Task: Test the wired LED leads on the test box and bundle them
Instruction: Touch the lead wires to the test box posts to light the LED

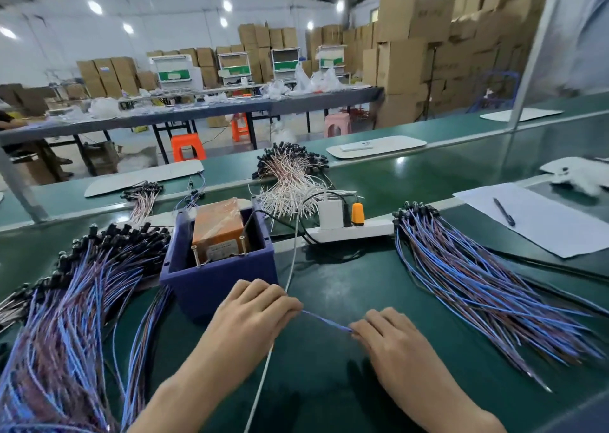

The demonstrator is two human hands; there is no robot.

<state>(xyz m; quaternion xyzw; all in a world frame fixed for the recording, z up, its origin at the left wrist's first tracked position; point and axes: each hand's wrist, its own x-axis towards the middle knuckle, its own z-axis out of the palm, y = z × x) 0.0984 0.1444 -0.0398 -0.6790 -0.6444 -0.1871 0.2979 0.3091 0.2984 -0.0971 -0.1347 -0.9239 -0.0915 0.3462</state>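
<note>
1 blue lead (326, 321) stretches between left hand (255, 312) and right hand (393, 338), each apparently pinching it.

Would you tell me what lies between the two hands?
A blue lead, held taut by the left hand and right hand, in the head view.

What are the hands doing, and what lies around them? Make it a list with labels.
left hand: grips one end of the blue LED lead
right hand: pinches its other end
test box: dark blue, open top, orange block inside, behind the left hand
left pile: blue and brown leads, left of the box
right pile: similar leads, right of the hands
behind the box: power strip, white-wire leads
far right: paper with a pen on it
</note>
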